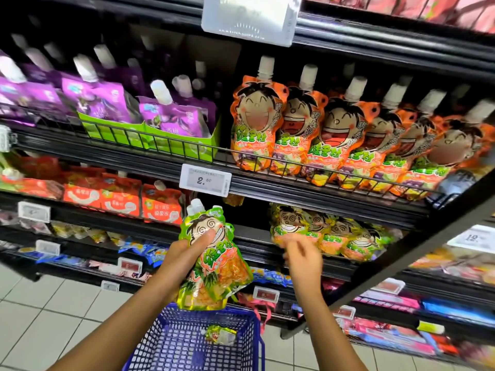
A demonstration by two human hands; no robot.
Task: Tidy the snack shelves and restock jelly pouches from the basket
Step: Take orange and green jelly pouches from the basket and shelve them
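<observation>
My left hand (184, 253) grips a small stack of green pineapple jelly pouches (214, 261) with white caps, thumb across the cartoon face, held above the blue basket (249, 333). One more pouch (221, 334) lies in the basket. My right hand (302, 257) hovers blurred, fingers loosely spread, holding nothing, just in front of a row of matching green pouches (329, 234) on the lower shelf. To the left of that row the shelf shows a dark gap.
Orange jelly pouches (321, 129) fill the shelf above, behind a wire rail, with purple pouches (171, 116) in green boxes to their left. A price tag (205, 180) reads 2.50. Red pouches (120, 196) stand at left. Lower shelves hold mixed snacks; the floor is tiled.
</observation>
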